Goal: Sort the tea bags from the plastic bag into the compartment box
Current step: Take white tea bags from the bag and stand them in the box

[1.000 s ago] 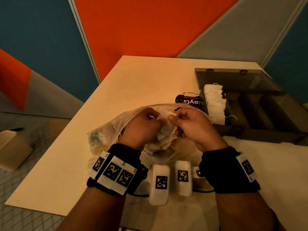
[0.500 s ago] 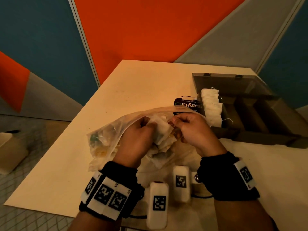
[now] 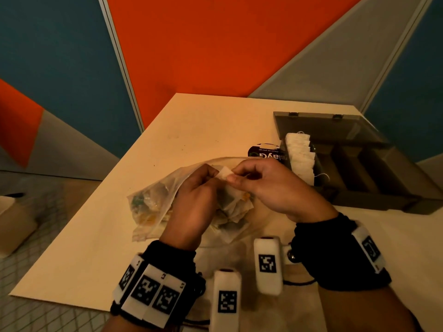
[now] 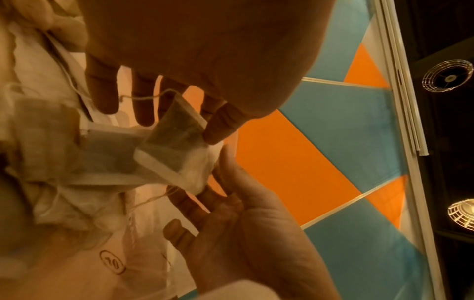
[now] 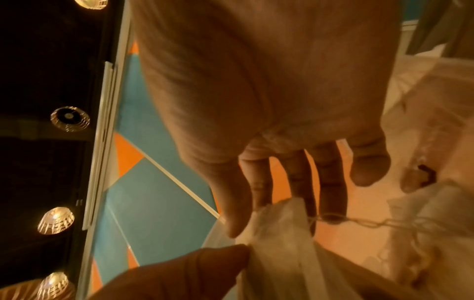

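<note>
- Head view: my left hand [image 3: 194, 200] and right hand [image 3: 268, 188] together pinch one tea bag [image 3: 224, 174] above the open plastic bag [image 3: 153, 202] on the table [image 3: 215, 130]; the compartment box [image 3: 374, 178] holds white bags in its leftmost slot.
- Left wrist: thumb and fingers [image 4: 220, 123] grasp the tea bag [image 4: 177, 138].
- Right wrist: thumb and fingers [image 5: 238, 213] clamp the tea bag [image 5: 279, 229], string trailing.

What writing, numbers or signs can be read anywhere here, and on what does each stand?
"10" in a circle: printed on the plastic bag, seen in the left wrist view.
"ayG": upside-down white letters, cut off at both ends, on the dark packet beside the compartment box.
Small line above it on the packet: too small to read surely.
Black-and-white square code markers on the wristbands: patterns, no words.
Tea bags: no readable print.
</note>
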Available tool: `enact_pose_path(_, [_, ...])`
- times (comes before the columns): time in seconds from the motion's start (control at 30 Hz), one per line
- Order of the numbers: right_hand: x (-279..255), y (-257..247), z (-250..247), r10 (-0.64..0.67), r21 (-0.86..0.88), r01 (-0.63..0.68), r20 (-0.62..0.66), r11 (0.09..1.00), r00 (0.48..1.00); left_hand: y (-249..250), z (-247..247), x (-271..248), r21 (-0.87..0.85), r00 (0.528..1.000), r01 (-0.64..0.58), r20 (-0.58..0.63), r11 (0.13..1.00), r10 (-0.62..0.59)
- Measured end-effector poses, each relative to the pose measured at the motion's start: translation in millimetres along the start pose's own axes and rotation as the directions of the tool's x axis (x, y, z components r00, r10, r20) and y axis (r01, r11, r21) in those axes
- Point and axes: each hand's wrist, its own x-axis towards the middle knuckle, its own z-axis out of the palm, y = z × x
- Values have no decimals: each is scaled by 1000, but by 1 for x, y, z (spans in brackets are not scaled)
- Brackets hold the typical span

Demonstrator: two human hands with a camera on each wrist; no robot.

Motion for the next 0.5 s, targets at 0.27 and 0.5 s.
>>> enact_pose_path(0.27, [-6,-3,-11,38,-44,-39,-7,998,999,3,-1,-3,6,998,-41,50,999,41])
enact_pose_path(0.5, [-31,-4,-39,128,-137,-121,45,983,991,-5,-6,-5,56,1000,-12,7,998,12])
